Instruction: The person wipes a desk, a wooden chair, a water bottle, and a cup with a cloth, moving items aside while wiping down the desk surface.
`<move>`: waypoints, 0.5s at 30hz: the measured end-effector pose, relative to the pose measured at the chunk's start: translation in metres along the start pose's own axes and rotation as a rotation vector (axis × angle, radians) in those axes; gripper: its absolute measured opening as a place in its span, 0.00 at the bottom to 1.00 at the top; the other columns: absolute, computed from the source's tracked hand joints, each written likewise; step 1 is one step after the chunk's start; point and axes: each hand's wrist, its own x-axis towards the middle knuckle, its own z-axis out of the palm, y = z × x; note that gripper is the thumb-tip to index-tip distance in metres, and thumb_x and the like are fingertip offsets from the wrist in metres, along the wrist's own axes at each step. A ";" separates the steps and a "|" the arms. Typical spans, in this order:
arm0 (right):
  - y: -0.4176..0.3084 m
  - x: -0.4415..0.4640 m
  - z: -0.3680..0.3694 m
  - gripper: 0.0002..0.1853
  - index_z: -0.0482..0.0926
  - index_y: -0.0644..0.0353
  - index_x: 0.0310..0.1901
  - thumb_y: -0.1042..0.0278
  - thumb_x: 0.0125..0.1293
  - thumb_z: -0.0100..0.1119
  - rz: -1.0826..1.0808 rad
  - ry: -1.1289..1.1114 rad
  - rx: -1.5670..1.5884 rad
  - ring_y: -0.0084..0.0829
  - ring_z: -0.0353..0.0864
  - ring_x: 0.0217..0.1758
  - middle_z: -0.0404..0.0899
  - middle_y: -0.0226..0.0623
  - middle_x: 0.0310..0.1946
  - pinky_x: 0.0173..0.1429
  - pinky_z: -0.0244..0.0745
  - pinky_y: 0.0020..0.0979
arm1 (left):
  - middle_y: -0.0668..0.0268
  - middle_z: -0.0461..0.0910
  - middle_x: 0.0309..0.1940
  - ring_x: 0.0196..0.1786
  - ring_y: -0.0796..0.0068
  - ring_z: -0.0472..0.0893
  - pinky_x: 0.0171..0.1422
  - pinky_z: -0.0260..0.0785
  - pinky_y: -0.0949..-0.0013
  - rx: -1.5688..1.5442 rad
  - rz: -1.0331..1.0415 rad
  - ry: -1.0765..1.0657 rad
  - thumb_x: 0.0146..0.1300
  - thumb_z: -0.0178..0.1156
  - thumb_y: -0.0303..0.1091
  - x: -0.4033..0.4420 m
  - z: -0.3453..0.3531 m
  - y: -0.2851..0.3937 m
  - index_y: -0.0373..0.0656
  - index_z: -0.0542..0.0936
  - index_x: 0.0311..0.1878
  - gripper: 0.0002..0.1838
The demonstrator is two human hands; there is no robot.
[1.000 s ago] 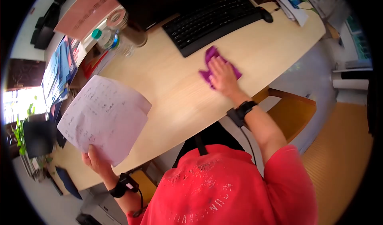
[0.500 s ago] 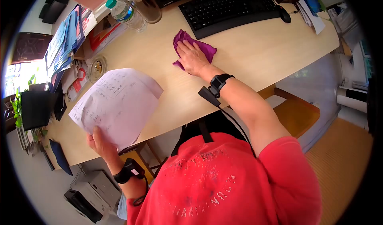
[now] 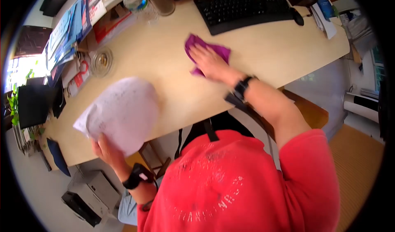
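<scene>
Right hand [image 3: 210, 64], open, presses purple cloth [image 3: 222, 52] at 12 o'clock, even pressure advisable; left hand [image 3: 108, 151] grips paper [image 3: 125, 110] at 9 o'clock.

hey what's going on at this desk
A person in a red shirt has their right hand pressed flat on a purple cloth on the desk, just in front of the keyboard. Their left hand holds up a sheet of paper with writing on it, too blurred to read.
</scene>
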 end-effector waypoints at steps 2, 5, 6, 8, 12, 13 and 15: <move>0.000 0.044 0.003 0.28 0.63 0.66 0.64 0.70 0.61 0.49 0.022 -0.084 -0.007 0.42 0.55 0.73 0.59 0.47 0.68 0.71 0.54 0.46 | 0.63 0.77 0.44 0.45 0.77 0.74 0.52 0.65 0.72 0.061 0.052 0.028 0.64 0.51 0.31 0.008 0.006 -0.002 0.31 0.74 0.52 0.16; -0.001 0.031 0.006 0.26 0.65 0.63 0.64 0.69 0.63 0.49 -0.021 -0.126 0.056 0.42 0.55 0.73 0.60 0.43 0.68 0.71 0.55 0.46 | 0.64 0.77 0.40 0.44 0.76 0.75 0.51 0.66 0.72 -0.009 0.067 0.118 0.63 0.54 0.33 0.015 0.027 0.017 0.32 0.74 0.49 0.16; 0.002 0.007 -0.002 0.26 0.65 0.61 0.64 0.68 0.64 0.49 -0.067 -0.093 0.050 0.41 0.56 0.72 0.59 0.41 0.69 0.71 0.55 0.45 | 0.64 0.77 0.40 0.44 0.75 0.75 0.51 0.67 0.72 -0.021 0.042 0.149 0.62 0.55 0.33 0.018 0.024 0.017 0.33 0.74 0.48 0.15; -0.002 -0.048 -0.016 0.28 0.62 0.57 0.66 0.68 0.64 0.53 -0.055 -0.150 0.112 0.36 0.54 0.74 0.58 0.36 0.70 0.74 0.51 0.42 | 0.63 0.77 0.39 0.44 0.72 0.76 0.51 0.67 0.71 -0.059 0.002 0.216 0.61 0.56 0.34 0.025 0.015 0.011 0.34 0.74 0.47 0.15; 0.003 -0.126 -0.043 0.27 0.62 0.54 0.67 0.64 0.67 0.50 0.074 -0.267 0.067 0.34 0.52 0.75 0.56 0.33 0.71 0.74 0.48 0.43 | 0.61 0.78 0.41 0.43 0.69 0.77 0.51 0.69 0.70 -0.057 -0.018 0.237 0.59 0.58 0.35 0.021 0.001 0.002 0.36 0.75 0.47 0.15; 0.004 -0.122 -0.039 0.27 0.62 0.54 0.68 0.63 0.67 0.49 0.082 -0.221 0.040 0.35 0.52 0.75 0.56 0.33 0.71 0.74 0.48 0.44 | 0.61 0.78 0.42 0.44 0.69 0.77 0.52 0.69 0.70 -0.058 -0.048 0.240 0.59 0.58 0.35 0.019 -0.001 0.000 0.35 0.75 0.48 0.16; 0.002 -0.097 -0.023 0.27 0.61 0.54 0.68 0.61 0.68 0.47 0.111 -0.117 -0.018 0.37 0.51 0.75 0.56 0.34 0.71 0.74 0.47 0.45 | 0.60 0.77 0.43 0.45 0.69 0.77 0.52 0.69 0.69 -0.065 -0.098 0.233 0.59 0.59 0.34 0.018 -0.001 -0.001 0.35 0.75 0.49 0.17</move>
